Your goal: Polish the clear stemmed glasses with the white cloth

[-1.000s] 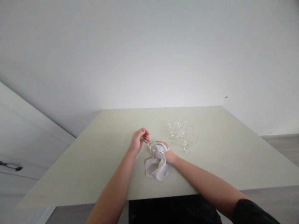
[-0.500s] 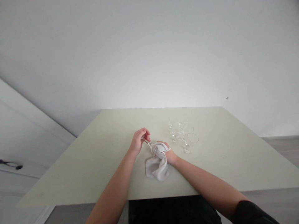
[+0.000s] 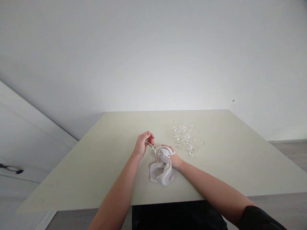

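A stemmed glass (image 3: pixel 156 151) lies tilted between my hands above the near middle of the table. My left hand (image 3: pixel 144 143) is closed around the foot end of its stem. A whitish cloth (image 3: pixel 161 172) is bunched at the bowl, partly inside it, and its loose end hangs down toward me. My right hand (image 3: pixel 173 156) grips the cloth and the bowl from the right; most of its fingers are hidden behind the cloth.
Several clear stemmed glasses (image 3: pixel 189 140) stand close together on the pale table (image 3: pixel 115 127), just right of and beyond my right hand. A white wall (image 3: pixel 165 64) rises behind the table's far edge. A dark handle (image 3: pixel 11 168) shows at the left.
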Motion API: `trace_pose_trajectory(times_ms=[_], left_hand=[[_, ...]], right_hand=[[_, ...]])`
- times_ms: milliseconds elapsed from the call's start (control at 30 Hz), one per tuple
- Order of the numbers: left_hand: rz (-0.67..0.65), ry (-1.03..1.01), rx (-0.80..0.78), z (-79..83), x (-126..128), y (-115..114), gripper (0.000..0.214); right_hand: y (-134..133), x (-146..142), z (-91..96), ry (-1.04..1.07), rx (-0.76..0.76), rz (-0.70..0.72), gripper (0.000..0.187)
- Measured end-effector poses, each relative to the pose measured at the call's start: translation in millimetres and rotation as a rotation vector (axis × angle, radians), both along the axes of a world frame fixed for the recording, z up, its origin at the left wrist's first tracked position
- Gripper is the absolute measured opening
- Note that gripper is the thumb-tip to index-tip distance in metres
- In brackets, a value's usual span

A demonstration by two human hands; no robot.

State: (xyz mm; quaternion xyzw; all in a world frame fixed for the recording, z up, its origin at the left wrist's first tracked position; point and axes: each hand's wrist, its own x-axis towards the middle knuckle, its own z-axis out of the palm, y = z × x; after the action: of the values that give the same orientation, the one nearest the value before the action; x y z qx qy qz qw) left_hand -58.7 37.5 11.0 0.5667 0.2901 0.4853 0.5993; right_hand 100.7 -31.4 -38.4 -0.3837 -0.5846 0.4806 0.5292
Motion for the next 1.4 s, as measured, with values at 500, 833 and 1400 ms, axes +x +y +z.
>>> trace_pose_trajectory(times_ms=[500,833,1400], left_hand=[[0.006,0.024,0.001,1.8,-0.1,-1.0,0.027],[0.011,0.039,0.010,3.1,-0.2,-1.6,0.028],[0.019,0.046,0.009,3.6,0.3,-1.9,0.029]], right_hand=[[0.6,-0.1,-3.0,-0.015,0.003,-0.014,0.032],[0.6,-0.2,-3.3,-0.029,0.007,-0.030,0.030],[0.0,-1.1,0.3,-0.050,0.004,-0.035,0.032]])
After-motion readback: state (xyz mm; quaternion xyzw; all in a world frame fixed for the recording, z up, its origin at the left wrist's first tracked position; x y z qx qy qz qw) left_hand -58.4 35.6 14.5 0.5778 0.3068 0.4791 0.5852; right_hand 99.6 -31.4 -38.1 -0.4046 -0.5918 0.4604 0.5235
